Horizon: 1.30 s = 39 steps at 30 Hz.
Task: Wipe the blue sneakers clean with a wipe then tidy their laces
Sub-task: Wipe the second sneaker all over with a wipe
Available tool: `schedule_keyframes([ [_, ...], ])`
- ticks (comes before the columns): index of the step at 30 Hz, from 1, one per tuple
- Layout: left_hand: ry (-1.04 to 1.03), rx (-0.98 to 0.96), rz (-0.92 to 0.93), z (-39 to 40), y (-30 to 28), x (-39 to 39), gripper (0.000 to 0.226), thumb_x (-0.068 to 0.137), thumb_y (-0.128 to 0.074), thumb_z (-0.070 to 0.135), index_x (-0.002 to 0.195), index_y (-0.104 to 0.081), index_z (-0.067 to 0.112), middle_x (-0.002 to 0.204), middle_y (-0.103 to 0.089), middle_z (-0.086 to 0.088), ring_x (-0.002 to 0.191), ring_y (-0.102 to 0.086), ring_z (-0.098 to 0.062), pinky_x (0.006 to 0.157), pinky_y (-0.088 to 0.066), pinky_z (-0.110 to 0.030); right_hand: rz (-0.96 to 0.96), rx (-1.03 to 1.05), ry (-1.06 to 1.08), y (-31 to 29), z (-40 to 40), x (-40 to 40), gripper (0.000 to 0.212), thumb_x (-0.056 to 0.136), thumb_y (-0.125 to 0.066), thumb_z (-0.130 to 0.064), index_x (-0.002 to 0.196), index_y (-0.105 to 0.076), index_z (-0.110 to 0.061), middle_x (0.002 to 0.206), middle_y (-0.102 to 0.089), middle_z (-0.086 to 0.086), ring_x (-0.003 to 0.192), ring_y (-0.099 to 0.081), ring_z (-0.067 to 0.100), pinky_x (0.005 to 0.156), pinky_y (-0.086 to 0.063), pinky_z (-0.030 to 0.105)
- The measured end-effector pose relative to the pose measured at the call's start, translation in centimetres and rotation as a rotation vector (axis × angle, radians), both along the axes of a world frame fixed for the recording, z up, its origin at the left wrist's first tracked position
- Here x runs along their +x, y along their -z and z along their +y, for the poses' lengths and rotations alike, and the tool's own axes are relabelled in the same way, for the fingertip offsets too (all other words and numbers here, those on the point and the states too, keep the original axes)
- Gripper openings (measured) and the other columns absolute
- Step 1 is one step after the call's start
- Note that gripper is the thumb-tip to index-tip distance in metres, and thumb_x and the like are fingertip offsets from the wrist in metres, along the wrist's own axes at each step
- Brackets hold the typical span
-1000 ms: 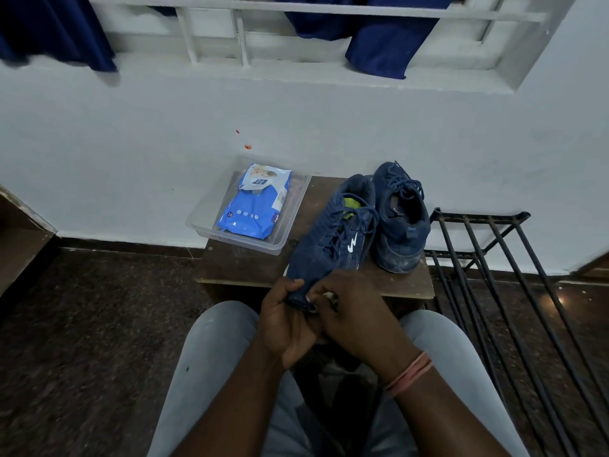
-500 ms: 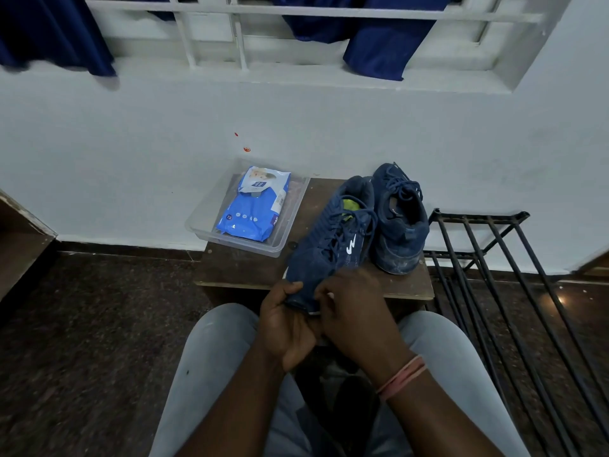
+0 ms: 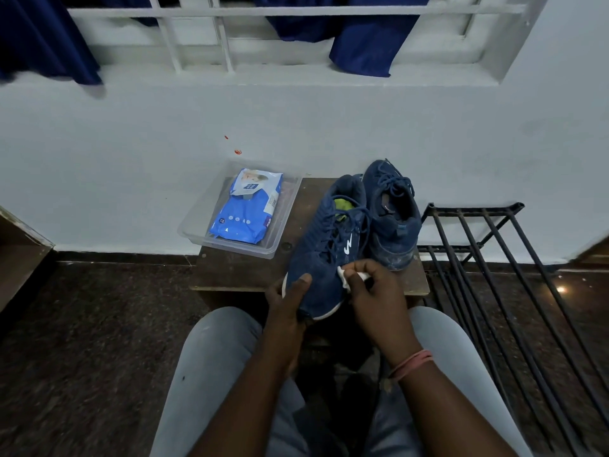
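Two blue sneakers stand on a small brown wooden stool (image 3: 237,268). The nearer sneaker (image 3: 324,255) points its toe toward me, its white sole edge showing and its laces loose. My left hand (image 3: 290,298) grips that toe from the left, thumb on top. Against the toe's right side my right hand (image 3: 372,291) presses a small white wipe (image 3: 344,277). The second sneaker (image 3: 392,216) stands behind and to the right, its dusty toe toward me, touching the first.
A clear plastic tray (image 3: 194,222) holding a blue pack of wipes (image 3: 245,206) sits on the stool's back left corner. A black metal rack (image 3: 494,258) stands close on the right. A white wall rises behind. My knees flank the stool.
My right hand has slid from over the toe tip to the toe's right side, and the white wipe now shows. The left hand's thumb has shifted onto the top of the toe.
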<state>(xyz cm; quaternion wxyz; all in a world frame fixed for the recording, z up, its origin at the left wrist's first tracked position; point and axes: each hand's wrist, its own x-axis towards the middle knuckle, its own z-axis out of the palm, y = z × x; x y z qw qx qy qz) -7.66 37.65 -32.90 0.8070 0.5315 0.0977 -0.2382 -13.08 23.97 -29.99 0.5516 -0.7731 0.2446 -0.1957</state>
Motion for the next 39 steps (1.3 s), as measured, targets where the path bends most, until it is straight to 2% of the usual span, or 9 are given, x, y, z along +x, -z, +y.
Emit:
schedule_keyframes([
  [4,-0.018,0.353,-0.204,0.7,1.1,1.0,0.083,0.051,-0.085,0.077,0.111,-0.064,0.023,0.109,-0.074,-0.011,0.101,-0.073,-0.028,0.093,-0.058,-0.052,-0.040,-0.009,0.020,0.2,0.2,0.1,0.011,0.094,-0.068,-0.013,0.092,-0.072,-0.023,0.086,-0.073,-0.012,0.081,-0.068,0.003,0.074,-0.055,0.022],
  [7,-0.001,0.490,-0.316,0.6,1.0,0.9,0.045,0.069,-0.086,0.057,0.101,-0.066,0.032,0.099,-0.074,0.001,0.091,-0.072,-0.012,0.080,-0.060,-0.031,-0.026,-0.153,0.019,0.9,1.0,0.2,0.012,0.090,-0.073,-0.014,0.100,-0.073,-0.020,0.099,-0.072,-0.010,0.094,-0.066,0.003,0.085,-0.055,0.025],
  [10,0.043,0.690,-0.432,0.4,0.8,1.1,0.044,0.067,-0.086,0.061,0.097,-0.065,0.035,0.094,-0.072,0.017,0.086,-0.067,0.005,0.074,-0.054,-0.019,-0.005,-0.170,-0.006,1.3,1.1,0.5,0.018,0.087,-0.076,-0.012,0.104,-0.074,-0.018,0.103,-0.072,-0.007,0.097,-0.065,0.001,0.088,-0.054,0.022],
  [15,-0.065,0.966,-0.731,0.3,0.5,1.6,0.059,0.066,-0.081,0.070,0.094,-0.069,0.019,0.084,-0.068,0.009,0.082,-0.067,-0.014,0.072,-0.056,-0.033,0.007,-0.127,0.043,0.8,0.3,0.0,0.018,0.088,-0.073,-0.010,0.098,-0.072,-0.025,0.094,-0.071,-0.015,0.089,-0.064,-0.006,0.078,-0.052,0.014],
  [18,-0.040,1.014,-0.825,-0.2,-0.2,1.1,0.048,0.075,-0.076,0.061,0.101,-0.068,0.021,0.091,-0.069,0.005,0.088,-0.065,-0.016,0.075,-0.053,-0.033,0.025,-0.157,0.018,0.9,0.0,0.0,0.016,0.089,-0.074,-0.012,0.097,-0.071,-0.025,0.093,-0.071,-0.015,0.089,-0.064,-0.006,0.076,-0.050,0.012],
  [23,0.018,0.969,-0.790,-0.2,0.0,1.6,0.027,0.080,-0.081,0.048,0.080,-0.076,0.022,0.073,-0.069,0.006,0.070,-0.064,-0.010,0.065,-0.048,-0.028,0.059,-0.259,0.033,1.7,0.7,0.4,0.010,0.089,-0.073,-0.015,0.099,-0.076,-0.016,0.097,-0.073,-0.002,0.092,-0.065,0.011,0.086,-0.055,0.033],
  [29,0.068,0.848,-0.698,0.0,-0.4,1.9,0.043,0.087,-0.079,0.037,0.050,-0.059,0.031,0.049,-0.058,0.014,0.050,-0.055,0.003,0.052,-0.035,-0.014,0.032,-0.470,-0.063,1.1,2.3,0.0,0.008,0.087,-0.071,-0.018,0.080,-0.076,-0.019,0.079,-0.069,-0.004,0.076,-0.061,0.011,0.074,-0.053,0.038],
  [35,0.105,0.710,-0.545,0.1,-0.8,1.8,0.028,0.088,-0.078,0.037,0.070,-0.078,0.016,0.060,-0.070,0.001,0.060,-0.067,-0.014,0.061,-0.052,-0.037,0.041,-0.447,0.125,0.8,2.4,0.6,0.007,0.086,-0.072,-0.020,0.078,-0.073,-0.019,0.079,-0.070,-0.005,0.077,-0.062,0.013,0.074,-0.053,0.038],
  [39,0.082,0.649,-0.491,0.4,-0.8,1.7,0.020,0.089,-0.078,0.034,0.075,-0.082,0.020,0.063,-0.073,0.003,0.067,-0.072,-0.022,0.065,-0.055,-0.038,0.016,-0.595,0.008,0.1,4.0,-0.1,0.012,0.087,-0.072,-0.020,0.076,-0.074,-0.022,0.075,-0.069,-0.006,0.072,-0.056,0.009,0.074,-0.047,0.034],
])
